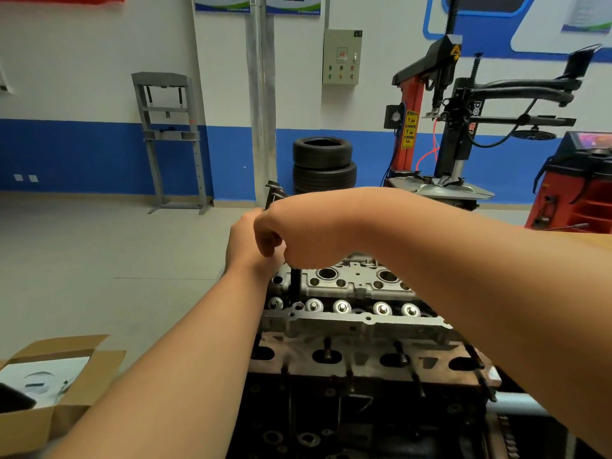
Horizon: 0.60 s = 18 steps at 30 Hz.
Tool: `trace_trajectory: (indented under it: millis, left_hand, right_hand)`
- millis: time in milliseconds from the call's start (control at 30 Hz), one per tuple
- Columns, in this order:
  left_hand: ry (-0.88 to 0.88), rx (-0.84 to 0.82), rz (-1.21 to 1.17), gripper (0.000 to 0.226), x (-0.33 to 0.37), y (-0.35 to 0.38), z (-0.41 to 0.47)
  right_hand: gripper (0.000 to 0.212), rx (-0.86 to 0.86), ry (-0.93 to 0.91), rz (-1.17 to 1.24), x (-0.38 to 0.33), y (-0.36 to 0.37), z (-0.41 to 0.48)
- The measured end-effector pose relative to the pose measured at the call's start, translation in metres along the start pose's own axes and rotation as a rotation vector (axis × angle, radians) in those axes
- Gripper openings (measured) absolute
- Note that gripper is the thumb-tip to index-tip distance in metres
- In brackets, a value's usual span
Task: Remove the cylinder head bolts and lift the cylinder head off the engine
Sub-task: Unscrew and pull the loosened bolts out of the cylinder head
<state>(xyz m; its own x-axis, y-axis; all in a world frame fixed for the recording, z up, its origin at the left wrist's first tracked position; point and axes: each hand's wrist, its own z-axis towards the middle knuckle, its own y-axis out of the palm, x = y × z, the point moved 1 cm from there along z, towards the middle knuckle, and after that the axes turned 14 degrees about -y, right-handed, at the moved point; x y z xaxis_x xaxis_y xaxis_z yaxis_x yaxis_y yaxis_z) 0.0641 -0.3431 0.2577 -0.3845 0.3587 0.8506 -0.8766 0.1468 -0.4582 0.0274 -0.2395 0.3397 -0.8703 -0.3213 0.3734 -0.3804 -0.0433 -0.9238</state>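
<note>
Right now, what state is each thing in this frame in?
Cylinder head: still seated on the engine.
Black bolt: upright, lower end in a hole at the head's left end.
Right hand: grips that bolt's top.
Left hand: curled round a bunch of loose bolts.
Cardboard box: flaps open.
Tyres: stacked flat.

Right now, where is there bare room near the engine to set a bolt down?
Bare: the grey floor left of the engine, between cardboard box and press frame; a sliver of wooden top past the right forearm. Crowded: the cylinder head, where the right hand grips a black shaft beside the left hand.
</note>
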Motion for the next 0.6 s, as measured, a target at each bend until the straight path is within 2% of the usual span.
trace_trajectory:
  millis: [67, 167, 233, 300, 367, 467, 600]
  left_hand:
    - [-0.020, 0.021, 0.012, 0.015, -0.001, 0.000, 0.002]
    - [-0.006, 0.073, 0.184, 0.022, 0.000, 0.002, 0.007]
    - [0.004, 0.106, 0.321, 0.028, -0.001, 0.004, 0.010]
    - [0.023, 0.098, 0.372, 0.020, -0.003, 0.005, 0.012]
    - [0.034, 0.078, 0.348, 0.014, -0.004, 0.006, 0.013]
    - [0.005, 0.079, 0.180, 0.026, -0.003, 0.003, 0.010]
    - [-0.005, 0.078, 0.197, 0.024, -0.002, 0.003, 0.009]
  right_hand:
    - [0.024, -0.001, 0.048, -0.009, -0.001, -0.002, 0.000]
    - [0.039, 0.054, 0.196, -0.058, 0.001, -0.003, 0.001]
    - [0.032, 0.091, 0.170, -0.061, 0.001, -0.001, 0.001]
    - [0.021, 0.083, 0.089, 0.005, 0.001, -0.002, -0.001]
    - [0.022, 0.058, 0.039, 0.087, 0.003, -0.002, -0.005]
    - [0.025, -0.010, 0.021, 0.047, 0.002, -0.003, -0.006]
    - [0.045, 0.059, 0.173, -0.081, -0.002, -0.002, -0.002]
